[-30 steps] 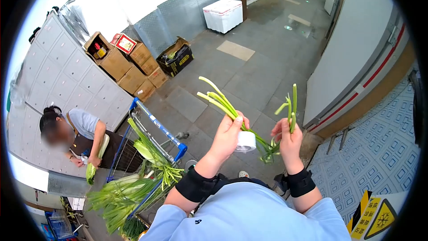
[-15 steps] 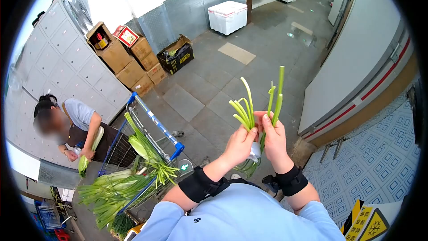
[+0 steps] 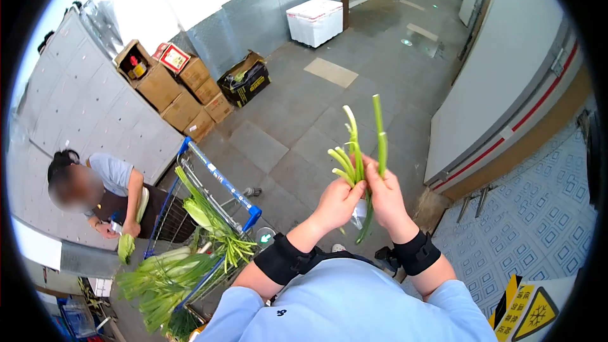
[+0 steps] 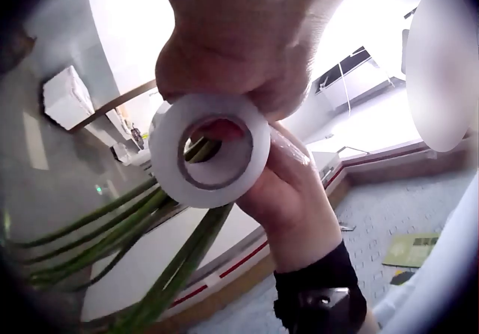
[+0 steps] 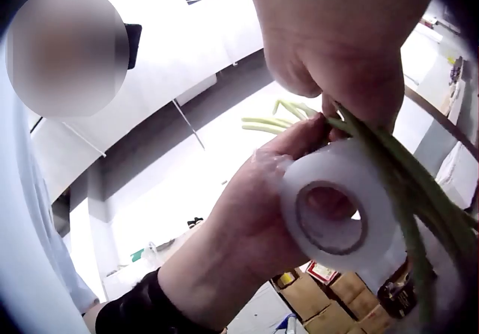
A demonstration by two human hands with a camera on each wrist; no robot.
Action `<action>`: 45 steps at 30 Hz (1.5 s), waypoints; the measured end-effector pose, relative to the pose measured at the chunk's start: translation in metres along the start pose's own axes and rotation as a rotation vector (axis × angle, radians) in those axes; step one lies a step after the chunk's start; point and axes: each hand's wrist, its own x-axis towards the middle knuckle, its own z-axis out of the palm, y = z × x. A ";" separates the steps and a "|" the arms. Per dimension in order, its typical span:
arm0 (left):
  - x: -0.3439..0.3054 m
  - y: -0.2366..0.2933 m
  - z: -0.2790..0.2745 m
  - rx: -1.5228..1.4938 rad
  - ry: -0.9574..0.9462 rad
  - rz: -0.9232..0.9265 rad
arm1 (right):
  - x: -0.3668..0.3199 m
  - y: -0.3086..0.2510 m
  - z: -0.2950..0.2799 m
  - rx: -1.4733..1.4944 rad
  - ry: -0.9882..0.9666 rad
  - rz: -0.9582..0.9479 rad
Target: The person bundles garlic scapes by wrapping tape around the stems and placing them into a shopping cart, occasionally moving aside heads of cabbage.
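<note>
Pale-ended green vegetable stalks (image 3: 345,163) stand up from my left hand (image 3: 337,206), which grips them between thumb and fingers. A roll of clear tape (image 4: 168,150) also sits in that hand, below the stalks; in the right wrist view the tape roll (image 5: 378,214) hangs beside the green stems (image 5: 408,192). Close against the left hand, my right hand (image 3: 386,196) pinches a longer green stalk (image 3: 382,142) with its thumb on top. Stem ends reach below both hands. The palms hide the middle of the bunch.
A blue-handled shopping cart (image 3: 221,180) stands at the left, with leafy greens (image 3: 158,278) piled at it. Behind it another person (image 3: 120,183) holds a long pale vegetable. Cartons (image 3: 158,85) are stacked by grey lockers (image 3: 69,88). A white foam box (image 3: 315,22) sits farther off.
My hands were apart, each with stalks; they have come together, the left moving right. The two lots of stalks are now side by side, and the loose lower greens hang less in view.
</note>
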 end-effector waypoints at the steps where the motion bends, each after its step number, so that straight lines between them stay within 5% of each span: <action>1: 0.000 0.003 -0.002 0.040 0.006 -0.006 | 0.006 -0.005 -0.002 0.041 0.117 -0.035; 3: -0.001 0.006 -0.007 0.055 0.002 -0.032 | 0.015 -0.007 -0.031 -0.126 0.219 -0.109; 9: 0.005 0.015 -0.009 0.347 -0.166 -0.035 | 0.035 -0.075 -0.024 -0.678 -0.173 -0.438; 19: 0.001 0.033 0.001 0.605 -0.182 -0.075 | 0.044 -0.114 -0.028 -1.689 -0.336 -0.152; 25: -0.003 0.028 -0.002 0.623 -0.158 -0.050 | 0.043 -0.101 -0.045 -1.369 -0.257 -0.292; 30: -0.006 0.024 -0.012 0.604 -0.177 -0.116 | 0.049 -0.097 -0.079 -0.430 0.287 -0.456; 31: -0.005 0.018 -0.016 0.589 -0.190 -0.141 | 0.044 -0.102 -0.095 -0.353 0.347 -0.343; 34: -0.003 0.001 -0.030 0.442 -0.220 -0.109 | 0.020 -0.099 -0.123 -0.888 0.074 -0.093; 38: 0.001 0.008 -0.033 0.061 -0.300 -0.098 | 0.008 -0.056 -0.086 -0.518 -0.057 0.011; 39: 0.003 0.008 -0.032 0.038 -0.331 -0.083 | 0.005 -0.053 -0.072 -0.492 -0.135 0.066; 40: 0.005 0.008 -0.032 0.015 -0.362 -0.067 | 0.006 -0.037 -0.060 -0.393 -0.192 -0.097; 45: 0.006 0.009 -0.024 -0.106 -0.355 -0.009 | 0.011 -0.022 -0.036 -0.085 -0.199 0.087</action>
